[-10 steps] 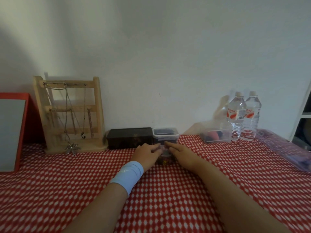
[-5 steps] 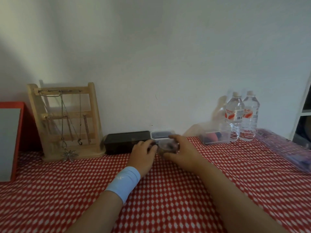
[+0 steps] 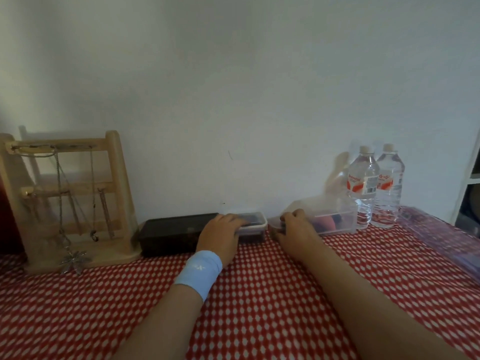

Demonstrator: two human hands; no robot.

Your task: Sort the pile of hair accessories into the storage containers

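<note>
Head view, change: half a second ago both hands met at the small clear pot in front of the lidded box. Now the hands are apart and the pot is further to the right.
Left hand [image 3: 220, 236]: it lies on the lidded box [image 3: 257, 226] with the fingers stretched across the lid, curled round nothing. A blue wristband [image 3: 199, 271] is on the wrist.
Right hand [image 3: 294, 229]: its fingers are curled round the small clear pot [image 3: 274, 222]. Whether the pot stands on the cloth or is just above it, I cannot tell.
Small clear pot: it is blurred and see-through, with something dark inside. It is between the lidded box and the open clear tub [image 3: 340, 219], near both.
Lidded box: it is clear with a pale rim and dark contents. It stands at the right end of the black box [image 3: 171, 233], by the wall.
Open clear tub: it holds a red thing and a dark thing.
Rest: a red-and-white tablecloth [image 3: 259, 294] covers the table. A wooden stand [image 3: 115, 193] with necklaces is at the left. Two water bottles [image 3: 363, 188] stand just right of the tub.
</note>
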